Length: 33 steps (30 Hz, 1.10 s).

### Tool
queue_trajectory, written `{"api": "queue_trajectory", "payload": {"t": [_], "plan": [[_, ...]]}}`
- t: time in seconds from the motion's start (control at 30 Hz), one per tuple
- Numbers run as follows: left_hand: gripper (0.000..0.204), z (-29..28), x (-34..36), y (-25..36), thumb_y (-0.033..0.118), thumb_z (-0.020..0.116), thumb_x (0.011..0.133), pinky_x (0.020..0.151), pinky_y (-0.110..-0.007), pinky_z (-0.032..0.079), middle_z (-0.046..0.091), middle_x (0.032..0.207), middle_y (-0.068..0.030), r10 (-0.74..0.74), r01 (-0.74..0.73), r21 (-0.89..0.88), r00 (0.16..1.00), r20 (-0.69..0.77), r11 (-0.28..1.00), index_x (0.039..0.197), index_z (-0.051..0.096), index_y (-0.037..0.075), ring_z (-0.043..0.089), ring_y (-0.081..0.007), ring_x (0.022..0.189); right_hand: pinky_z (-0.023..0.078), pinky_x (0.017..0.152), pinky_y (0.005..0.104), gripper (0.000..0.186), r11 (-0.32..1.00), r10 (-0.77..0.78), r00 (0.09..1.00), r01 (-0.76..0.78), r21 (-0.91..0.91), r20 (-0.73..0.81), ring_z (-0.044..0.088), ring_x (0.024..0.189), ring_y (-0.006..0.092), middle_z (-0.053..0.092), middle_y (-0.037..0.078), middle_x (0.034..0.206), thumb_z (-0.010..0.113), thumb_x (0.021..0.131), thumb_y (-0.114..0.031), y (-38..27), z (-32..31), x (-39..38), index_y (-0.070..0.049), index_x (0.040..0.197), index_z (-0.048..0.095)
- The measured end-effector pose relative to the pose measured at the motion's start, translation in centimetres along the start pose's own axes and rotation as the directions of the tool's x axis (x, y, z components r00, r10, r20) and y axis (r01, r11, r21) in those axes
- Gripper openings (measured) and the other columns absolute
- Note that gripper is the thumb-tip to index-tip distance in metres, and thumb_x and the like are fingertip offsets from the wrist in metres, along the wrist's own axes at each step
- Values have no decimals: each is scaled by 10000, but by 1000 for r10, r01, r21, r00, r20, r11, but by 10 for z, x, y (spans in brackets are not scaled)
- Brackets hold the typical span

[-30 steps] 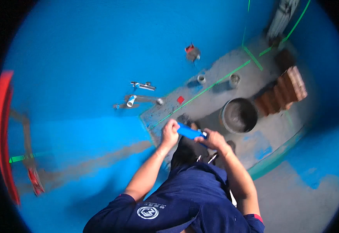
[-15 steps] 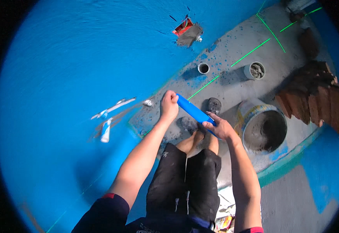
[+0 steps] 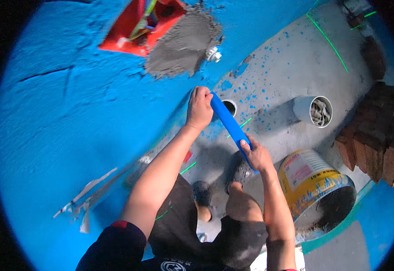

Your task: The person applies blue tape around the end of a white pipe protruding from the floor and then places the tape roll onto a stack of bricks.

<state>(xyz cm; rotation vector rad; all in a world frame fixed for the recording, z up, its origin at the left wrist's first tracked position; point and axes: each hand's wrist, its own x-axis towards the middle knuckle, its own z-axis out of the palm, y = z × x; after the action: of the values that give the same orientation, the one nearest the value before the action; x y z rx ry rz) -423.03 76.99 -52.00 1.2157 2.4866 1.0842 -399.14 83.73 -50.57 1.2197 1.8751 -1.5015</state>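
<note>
L hand was clenched round the top end of a blue bar; R hand grasped it nr the bottom end, thumb across the face, a bit of the end poking out past the grip. Neither hand free.

Bar hung btwn the two, in front of the body, above the floor; height can't be told. Long axis ran slantwise, top end fwd-left at L hand, bottom end back-right at R hand, so approx crosswise to the floor's edge along the blue wall. L hand was the nearer to that edge; R hand sat farther in over the floor, w/ the yellow bucket just beyond it, nr the floor's opp. long edge.

In view, bar partly covered a short pipe stub nr the wall-side edge; contact unclear, prob. none. White pipe w/ stuffing stood farther R, stacked bricks past that. On the wall, fwd-left of L hand: red box w/ wires, grey mortar patch beside it, white fitting at the patch's edge.
</note>
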Motion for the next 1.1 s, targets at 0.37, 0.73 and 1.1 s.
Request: {"api": "queue_trajectory", "payload": {"t": [0.37,0.73,1.1], "plan": [[85,49,11,-25,136,586,873,510,-414,499,539,876,-106,338,-350,234,937,92,907,903,518,94,619,-335,666,427,927,395,543,990,70,996,-63,127,-52,591,1072,332,627,199,1131,429,923,-531,31,-17,33,-112,1234,581],[94,54,2,-39,145,578,886,564,-463,505,562,929,-124,229,-266,274,960,161,924,951,538,90,610,-387,746,451,884,388,567,998,15,995,-9,57,-96,628,993,302,657,180,1061,402,930,-554,38,-5,40,-100,1200,605],[66,68,8,-48,131,608,861,607,-461,490,599,887,-136,202,-227,221,970,132,948,883,606,70,602,-383,775,438,917,438,583,998,36,992,-29,60,-118,580,1064,376,625,220,1103,390,911,-578,43,-5,50,-125,1216,598]]}}
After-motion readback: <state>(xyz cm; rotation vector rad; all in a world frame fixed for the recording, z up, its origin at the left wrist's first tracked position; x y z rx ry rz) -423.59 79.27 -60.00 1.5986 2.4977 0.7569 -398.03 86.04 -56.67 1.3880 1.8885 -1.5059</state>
